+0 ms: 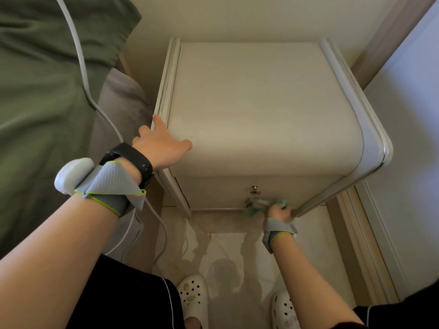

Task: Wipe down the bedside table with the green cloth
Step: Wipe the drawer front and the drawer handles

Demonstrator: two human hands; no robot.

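Note:
The cream bedside table (261,103) fills the middle of the head view, seen from above. My left hand (161,143) rests flat on its front left corner, fingers spread, holding nothing. Low on the table's front face, my right hand (279,212) grips the bunched green cloth (263,205) and presses it against the lower drawer, right beside a small metal knob (248,204). A second knob (255,189) sits just above. The cloth is blurred and partly hidden by my fingers.
A bed with a green cover (47,91) lies to the left, close to the table. A white cable (80,60) runs over the bed and down to the floor. A wall and door frame (403,115) stand on the right. My two white clogs (193,298) stand on the glossy floor.

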